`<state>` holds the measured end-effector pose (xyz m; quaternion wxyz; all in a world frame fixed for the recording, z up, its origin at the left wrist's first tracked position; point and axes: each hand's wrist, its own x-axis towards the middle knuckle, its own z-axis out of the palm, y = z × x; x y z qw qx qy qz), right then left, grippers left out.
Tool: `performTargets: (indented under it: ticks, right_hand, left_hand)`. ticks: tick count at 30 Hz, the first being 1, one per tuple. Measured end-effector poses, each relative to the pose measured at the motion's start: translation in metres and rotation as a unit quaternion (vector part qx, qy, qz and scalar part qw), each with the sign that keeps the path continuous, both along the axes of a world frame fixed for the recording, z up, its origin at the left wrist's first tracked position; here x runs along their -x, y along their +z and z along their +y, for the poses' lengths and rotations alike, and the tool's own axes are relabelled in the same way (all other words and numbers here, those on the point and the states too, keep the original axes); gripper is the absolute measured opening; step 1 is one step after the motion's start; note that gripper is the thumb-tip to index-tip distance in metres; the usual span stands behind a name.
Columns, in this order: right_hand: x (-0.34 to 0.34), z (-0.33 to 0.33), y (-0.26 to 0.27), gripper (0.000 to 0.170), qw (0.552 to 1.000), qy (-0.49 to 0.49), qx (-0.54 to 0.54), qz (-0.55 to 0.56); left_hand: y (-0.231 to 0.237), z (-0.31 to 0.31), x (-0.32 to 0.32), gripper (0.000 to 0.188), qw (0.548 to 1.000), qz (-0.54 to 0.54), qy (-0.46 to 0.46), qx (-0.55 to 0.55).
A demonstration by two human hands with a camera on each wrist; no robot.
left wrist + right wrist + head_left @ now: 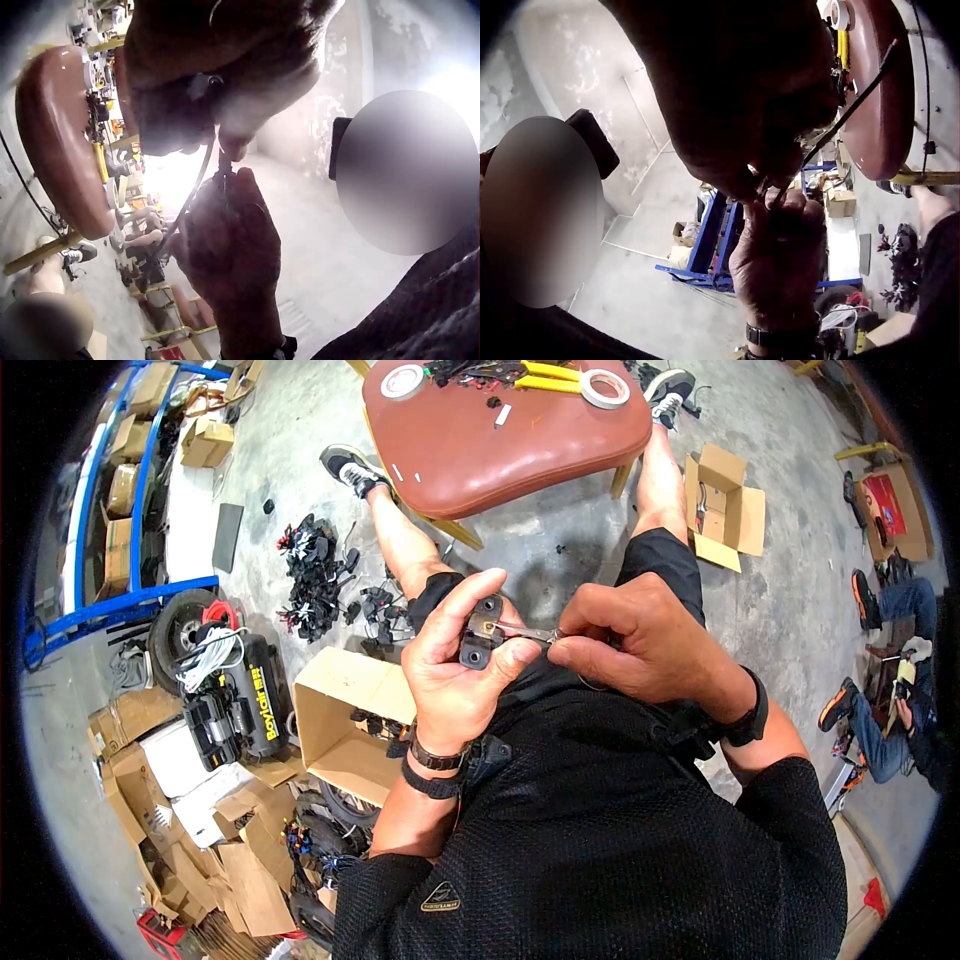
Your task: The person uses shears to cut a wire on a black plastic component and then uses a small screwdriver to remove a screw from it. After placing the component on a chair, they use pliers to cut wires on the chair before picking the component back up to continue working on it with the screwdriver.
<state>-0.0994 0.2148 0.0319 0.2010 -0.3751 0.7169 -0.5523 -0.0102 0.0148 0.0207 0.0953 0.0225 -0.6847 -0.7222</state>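
Note:
In the head view a small dark part with round holes lies in the left hand, held between its thumb and fingers. The right hand pinches a thin metallic piece that reaches to the dark part; whether it is a tool or a wire end is unclear. A dark cable with a reddish tip runs out from the hands in the right wrist view. Both hands are close together above the lap. In the left wrist view the held part is dark and blurred.
A red-brown padded stool ahead carries tape rolls and yellow-handled pliers. Black parts lie on the floor at left. An open carton stands beside the left arm, another at right. Someone sits far right.

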Motion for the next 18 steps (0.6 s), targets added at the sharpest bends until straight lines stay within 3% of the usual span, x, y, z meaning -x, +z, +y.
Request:
performTargets:
  ticks: [6,12,18]
  right_hand:
    - [0.0025,0.0009,0.0017,0.017,0.999,0.019,-0.01,0.024]
    - [-0.0012,0.0007,0.0023,0.018,0.998,0.033,-0.002,-0.048]
    - [-0.0042,0.0008,0.0038,0.02,0.998,0.038,-0.01,-0.05]
  left_hand:
    - [-0.0034,0.0015,-0.0021,0.059,1.0,-0.007,0.009,0.002]
    - [-0.0027,0.0012,-0.0026,0.057,1.0,0.009,0.004,0.024]
    - [-0.0011,0.0024,-0.0046,0.057,1.0,0.006,0.005,0.014]
